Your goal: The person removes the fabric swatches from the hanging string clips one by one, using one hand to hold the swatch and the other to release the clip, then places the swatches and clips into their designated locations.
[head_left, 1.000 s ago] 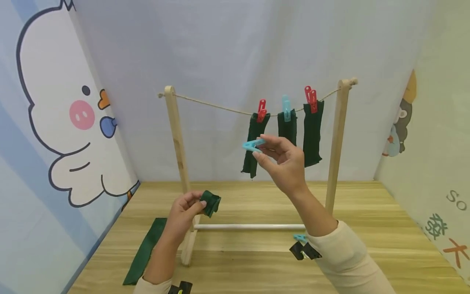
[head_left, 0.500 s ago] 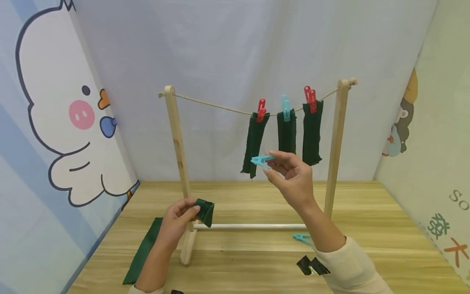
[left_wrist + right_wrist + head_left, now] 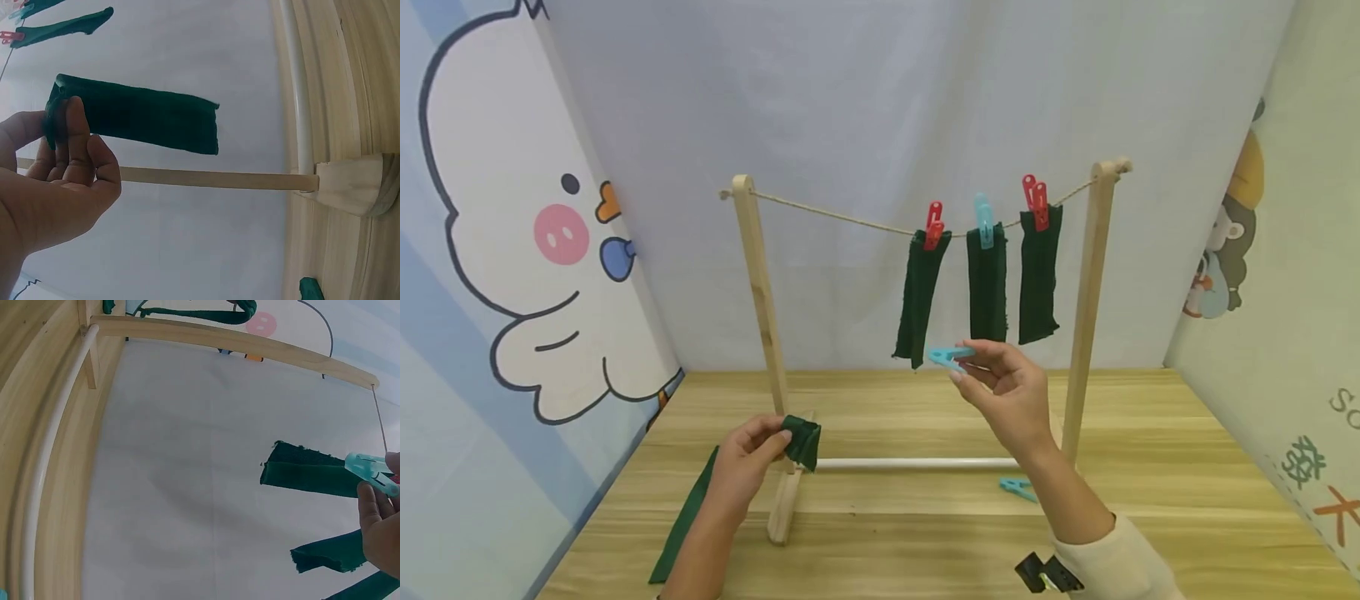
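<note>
While the fingers (image 3: 78, 140) of the left hand (image 3: 743, 465) — seven o'clock in the head view — pinched a dark green cloth strip (image 3: 803, 442), those of the right hand (image 3: 1012, 400), at four o'clock, pinched a light blue peg (image 3: 946, 357). Three pegged strips (image 3: 987, 287) hung on a rope (image 3: 850, 220), towards twelve o'clock from that hand.

Free room is stretching above and below the rope's (image 3: 835, 214) left half. Three strips (image 3: 987, 283) are crowding its right half, leaving only narrow gaps, while pegs (image 3: 934, 227) are sticking up above it. A left post (image 3: 762, 292) and right post (image 3: 1087, 308) are blocking its ends. Below its right half, the right grip (image 3: 1003, 400) and blue peg (image 3: 951, 357) are taking up room; below its left end, the left grip (image 3: 745, 462) and cloth (image 3: 802, 442) are doing likewise. Far below it, a bar (image 3: 917, 463) is crossing low.
</note>
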Tool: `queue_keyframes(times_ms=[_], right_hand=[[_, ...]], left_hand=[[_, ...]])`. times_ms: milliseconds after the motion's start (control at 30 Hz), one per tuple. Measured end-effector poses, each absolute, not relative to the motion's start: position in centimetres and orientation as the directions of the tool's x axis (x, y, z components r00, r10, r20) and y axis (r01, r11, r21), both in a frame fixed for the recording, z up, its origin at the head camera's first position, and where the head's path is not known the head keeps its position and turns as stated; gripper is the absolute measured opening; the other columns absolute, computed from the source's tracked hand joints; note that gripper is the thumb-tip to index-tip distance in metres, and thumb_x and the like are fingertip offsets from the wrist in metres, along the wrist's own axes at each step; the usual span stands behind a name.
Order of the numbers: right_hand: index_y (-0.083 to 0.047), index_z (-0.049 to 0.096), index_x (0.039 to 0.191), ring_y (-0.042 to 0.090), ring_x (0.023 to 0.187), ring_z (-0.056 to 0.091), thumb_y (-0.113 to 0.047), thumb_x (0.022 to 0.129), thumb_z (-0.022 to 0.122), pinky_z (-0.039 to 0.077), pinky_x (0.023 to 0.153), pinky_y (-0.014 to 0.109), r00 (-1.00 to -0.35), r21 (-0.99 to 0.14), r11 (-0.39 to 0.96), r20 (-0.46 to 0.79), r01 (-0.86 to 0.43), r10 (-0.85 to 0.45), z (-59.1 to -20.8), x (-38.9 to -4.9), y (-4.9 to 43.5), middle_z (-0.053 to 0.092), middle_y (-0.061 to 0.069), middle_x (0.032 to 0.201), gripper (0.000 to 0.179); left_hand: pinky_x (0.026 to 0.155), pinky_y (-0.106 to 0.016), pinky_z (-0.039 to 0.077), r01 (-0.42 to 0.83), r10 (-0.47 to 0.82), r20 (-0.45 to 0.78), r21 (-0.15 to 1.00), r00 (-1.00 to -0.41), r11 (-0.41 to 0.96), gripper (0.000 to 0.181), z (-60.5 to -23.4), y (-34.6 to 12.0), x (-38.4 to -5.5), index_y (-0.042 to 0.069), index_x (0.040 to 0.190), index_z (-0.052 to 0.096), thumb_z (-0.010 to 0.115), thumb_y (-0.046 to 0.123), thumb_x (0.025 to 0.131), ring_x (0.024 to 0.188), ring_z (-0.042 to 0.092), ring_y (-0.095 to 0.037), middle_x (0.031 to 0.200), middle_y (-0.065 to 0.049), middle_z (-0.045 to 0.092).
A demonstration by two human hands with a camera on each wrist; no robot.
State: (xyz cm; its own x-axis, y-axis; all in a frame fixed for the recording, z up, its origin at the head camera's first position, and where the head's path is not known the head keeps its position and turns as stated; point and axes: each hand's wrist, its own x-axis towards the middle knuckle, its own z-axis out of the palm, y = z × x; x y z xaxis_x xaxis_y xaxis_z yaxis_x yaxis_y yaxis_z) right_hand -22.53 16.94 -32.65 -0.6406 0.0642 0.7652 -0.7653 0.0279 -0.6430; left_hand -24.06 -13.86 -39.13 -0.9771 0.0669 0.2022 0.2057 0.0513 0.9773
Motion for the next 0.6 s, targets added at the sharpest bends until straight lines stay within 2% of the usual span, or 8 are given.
queue_keyframes(times_ms=[233, 433, 600], right_hand=[[0.018, 0.055, 0.104, 0.021, 0.090, 0.064, 0.021, 0.075, 0.063, 0.051, 0.075, 0.027, -0.689, -0.695, 0.022, 0.717, -0.719, 0.108, -34.6, -21.9, 17.7, 0.063, 0.016, 0.100, 0.030], [0.020, 0.053, 0.105, 0.017, 0.090, 0.063, 0.020, 0.077, 0.063, 0.051, 0.077, 0.027, -0.724, -0.733, 0.027, 0.676, -0.679, 0.135, -36.0, -21.4, 18.3, 0.062, 0.020, 0.099, 0.030], [0.017, 0.055, 0.105, 0.018, 0.090, 0.063, 0.018, 0.077, 0.064, 0.052, 0.074, 0.026, -0.755, -0.766, 0.029, 0.639, -0.642, 0.149, -36.8, -21.0, 18.8, 0.063, 0.018, 0.098, 0.029]], left_hand=[[0.075, -0.029, 0.049, 0.164, 0.054, 0.161, 0.984, -0.985, 0.068, 0.020, -39.6, -14.8, -23.9, -0.010, 0.107, 0.059, 0.055, 0.002, 0.092, 0.079, 0.058, -0.013, 0.087, -0.005, 0.062], [0.074, -0.029, 0.049, 0.179, 0.054, 0.176, 0.983, -0.983, 0.045, 0.024, -40.0, -15.3, -23.8, -0.012, 0.110, 0.058, 0.055, 0.005, 0.093, 0.078, 0.059, -0.013, 0.086, -0.002, 0.063], [0.074, -0.028, 0.049, 0.161, 0.012, 0.161, 0.987, -0.987, 0.017, 0.025, -40.4, -15.6, -23.9, -0.012, 0.109, 0.058, 0.056, 0.008, 0.094, 0.078, 0.058, -0.011, 0.088, 0.001, 0.063]])
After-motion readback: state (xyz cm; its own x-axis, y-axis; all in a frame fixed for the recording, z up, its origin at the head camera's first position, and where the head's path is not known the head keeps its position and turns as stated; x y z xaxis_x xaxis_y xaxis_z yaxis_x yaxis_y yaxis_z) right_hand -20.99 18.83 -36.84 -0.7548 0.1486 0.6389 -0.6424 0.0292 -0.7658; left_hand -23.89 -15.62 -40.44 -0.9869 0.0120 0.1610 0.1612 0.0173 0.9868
